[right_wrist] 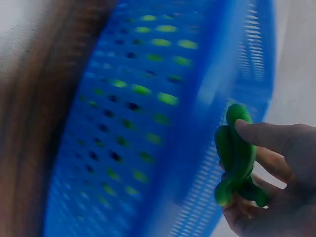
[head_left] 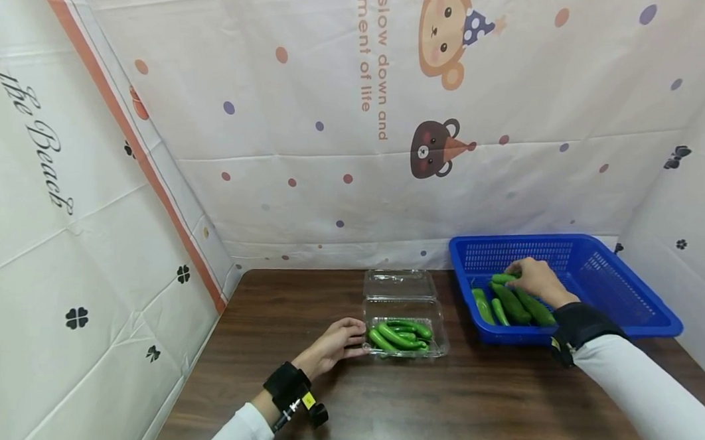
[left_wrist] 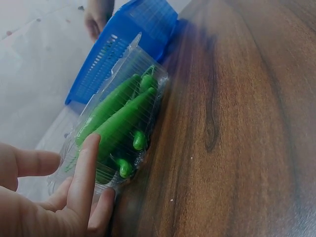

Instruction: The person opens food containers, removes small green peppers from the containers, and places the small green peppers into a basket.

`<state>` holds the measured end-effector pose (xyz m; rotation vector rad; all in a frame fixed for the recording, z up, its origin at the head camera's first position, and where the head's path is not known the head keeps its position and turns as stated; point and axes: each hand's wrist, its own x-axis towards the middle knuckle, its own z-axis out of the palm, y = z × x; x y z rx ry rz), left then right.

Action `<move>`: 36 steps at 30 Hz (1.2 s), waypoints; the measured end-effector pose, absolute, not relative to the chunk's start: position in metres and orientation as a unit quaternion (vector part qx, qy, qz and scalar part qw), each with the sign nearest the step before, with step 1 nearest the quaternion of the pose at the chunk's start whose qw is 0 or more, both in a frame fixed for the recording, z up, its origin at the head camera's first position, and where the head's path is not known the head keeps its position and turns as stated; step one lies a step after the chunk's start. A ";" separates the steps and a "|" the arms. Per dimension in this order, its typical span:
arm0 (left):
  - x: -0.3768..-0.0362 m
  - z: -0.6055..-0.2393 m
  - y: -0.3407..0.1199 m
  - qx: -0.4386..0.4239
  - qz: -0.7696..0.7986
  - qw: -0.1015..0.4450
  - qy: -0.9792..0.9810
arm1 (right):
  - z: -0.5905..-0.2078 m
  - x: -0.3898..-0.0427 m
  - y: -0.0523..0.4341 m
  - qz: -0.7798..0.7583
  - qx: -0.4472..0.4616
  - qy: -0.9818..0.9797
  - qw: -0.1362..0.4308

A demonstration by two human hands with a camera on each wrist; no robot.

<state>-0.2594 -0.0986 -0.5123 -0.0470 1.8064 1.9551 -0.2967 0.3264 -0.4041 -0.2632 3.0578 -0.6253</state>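
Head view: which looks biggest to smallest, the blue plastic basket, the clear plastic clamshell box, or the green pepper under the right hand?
1. Blue plastic basket
2. Clear plastic clamshell box
3. Green pepper gripped by the right hand

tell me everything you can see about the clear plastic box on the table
The clear plastic clamshell box is thin, ribbed and see-through. It sits on the dark wooden table, left of the blue basket. Its hinged lid is open, folded back toward the wall. Several green cucumbers lie lengthwise in the bottom half. The left hand touches its left side, with straight fingers against the wall.
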 end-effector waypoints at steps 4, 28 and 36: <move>-0.259 -0.510 -0.099 -0.016 0.712 0.239 0.660 | -0.416 -0.294 0.328 -0.204 -0.084 0.974 0.044; -0.259 -0.510 -0.100 -0.019 0.713 0.240 0.658 | -0.415 -0.295 0.324 -0.215 -0.066 0.974 -0.009; -0.260 -0.512 -0.099 -0.020 0.712 0.240 0.660 | -0.375 -0.296 0.303 -0.216 -0.079 0.961 -0.157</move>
